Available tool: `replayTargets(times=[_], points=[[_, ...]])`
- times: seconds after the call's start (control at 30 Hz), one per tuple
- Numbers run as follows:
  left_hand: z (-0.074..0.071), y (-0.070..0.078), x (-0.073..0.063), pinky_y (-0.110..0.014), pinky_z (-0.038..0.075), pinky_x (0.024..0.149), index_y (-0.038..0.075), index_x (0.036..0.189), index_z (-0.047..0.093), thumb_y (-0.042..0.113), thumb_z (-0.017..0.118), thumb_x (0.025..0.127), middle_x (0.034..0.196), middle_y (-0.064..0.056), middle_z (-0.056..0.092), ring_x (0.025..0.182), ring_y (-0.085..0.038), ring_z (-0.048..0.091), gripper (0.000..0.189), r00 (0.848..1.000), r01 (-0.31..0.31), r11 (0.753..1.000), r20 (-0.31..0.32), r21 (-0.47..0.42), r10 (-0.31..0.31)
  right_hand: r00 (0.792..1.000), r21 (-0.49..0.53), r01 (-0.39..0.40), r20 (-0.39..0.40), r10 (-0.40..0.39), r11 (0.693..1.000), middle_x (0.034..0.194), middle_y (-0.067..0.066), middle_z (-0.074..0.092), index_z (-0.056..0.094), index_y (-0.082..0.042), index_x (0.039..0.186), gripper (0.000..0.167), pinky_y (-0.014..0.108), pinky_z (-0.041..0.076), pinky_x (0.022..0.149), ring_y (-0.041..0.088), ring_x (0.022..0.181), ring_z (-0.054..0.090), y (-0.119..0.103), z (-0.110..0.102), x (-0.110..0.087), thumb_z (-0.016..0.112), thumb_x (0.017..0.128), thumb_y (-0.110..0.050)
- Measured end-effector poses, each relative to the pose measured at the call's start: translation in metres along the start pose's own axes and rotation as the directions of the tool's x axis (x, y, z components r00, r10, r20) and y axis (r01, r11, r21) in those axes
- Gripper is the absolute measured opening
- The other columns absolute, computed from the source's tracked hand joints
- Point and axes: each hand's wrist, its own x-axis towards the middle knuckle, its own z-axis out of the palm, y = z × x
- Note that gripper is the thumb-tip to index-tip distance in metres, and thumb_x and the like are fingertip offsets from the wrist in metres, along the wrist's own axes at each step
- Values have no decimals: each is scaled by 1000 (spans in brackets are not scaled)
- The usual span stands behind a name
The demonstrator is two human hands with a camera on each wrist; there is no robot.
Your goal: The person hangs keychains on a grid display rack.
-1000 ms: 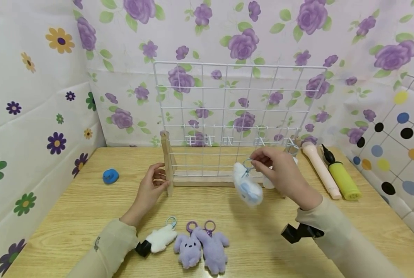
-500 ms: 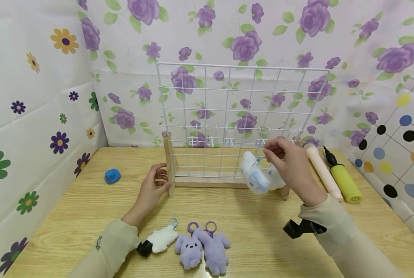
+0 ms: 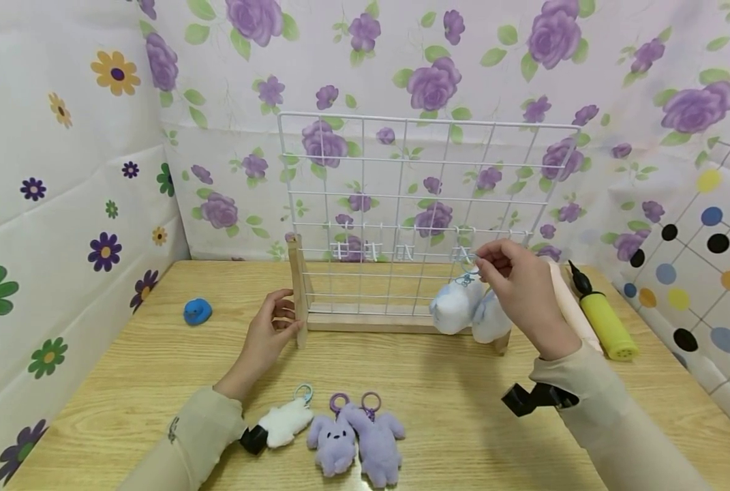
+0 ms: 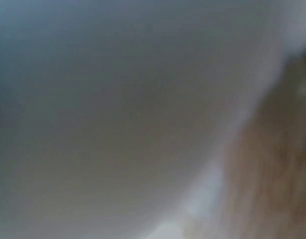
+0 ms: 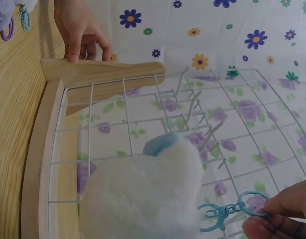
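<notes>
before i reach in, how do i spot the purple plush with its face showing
On the wooden table, look on the near side of the white wire rack, where three plush keychains lie in a row. The purple plush with the face is the middle one. Dark eyes and nose set it apart from the faceless-looking purple plush at its right and the white plush at its left.

Left hand [image 3: 270, 326]: fingers curled | Right hand [image 3: 516, 290]: raised, pinching
</notes>
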Motion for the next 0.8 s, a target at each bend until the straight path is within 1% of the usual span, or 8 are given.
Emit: replayTargets(times=[0.13, 0.3, 0.47, 0.63, 0.7, 0.8], points=[[0, 1, -1, -25, 52, 80, 7, 139, 40, 1, 66, 89, 117, -19, 55, 101, -30, 56, 57, 1000, 7, 1000, 2, -8, -7, 1000, -5, -22, 22, 22, 1000, 85, 12, 67, 65, -3, 102, 16, 13, 47, 61, 24, 73, 63, 3, 1, 1, 58, 97, -16], [0, 4, -1, -22, 51, 80, 8, 139, 40, 2, 66, 89, 118, -18, 55, 101, -28, 56, 56, 1000, 20, 1000, 1, -20, -20, 997, -10, -48, 57, 48, 999, 87, 13, 67, 64, -2, 103, 16, 14, 48, 61, 28, 76, 65, 8, 2, 4, 57, 97, -15], [0, 4, 0, -23, 51, 80, 7, 140, 38, 3, 66, 89, 119, -19, 54, 103, -29, 56, 58, 1000, 18, 1000, 4, -17, -18, 990, -12, -76, 118, 77, 997, 91, 15, 67, 62, -1, 107, 15, 16, 50, 63, 27, 78, 66, 11, 3, 7, 57, 97, -11], [0, 2, 0, -22, 51, 80, 7, 141, 38, 4, 66, 89, 120, -19, 54, 103, -29, 56, 59, 1000, 27, 1000, 7, -14, -27, 982, -19, -95, 165, 97, 995, 95, 17, 67, 61, -1, 110, 17, 30, 55, 70, 26, 81, 68, 13, 4, 10, 56, 97, -10], [0, 2, 0, -21, 50, 80, 8, 141, 38, 4, 66, 89, 120, -18, 54, 103, -29, 56, 59, 1000, 29, 1000, 4, -12, -29, 980, -20, -98, 174, 100, 995, 97, 18, 67, 61, 0, 110, 17, 33, 55, 71, 27, 82, 68, 13, 3, 11, 56, 97, -11], [0, 2, 1, -20, 51, 79, 7, 140, 38, 3, 67, 88, 119, -19, 55, 102, -29, 56, 59, 1000, 20, 1000, -3, -13, -20, 978, -30, -101, 180, 105, 994, 99, 18, 67, 61, -2, 111, 18, 29, 54, 69, 27, 83, 68, 14, 2, 12, 55, 98, -12]])
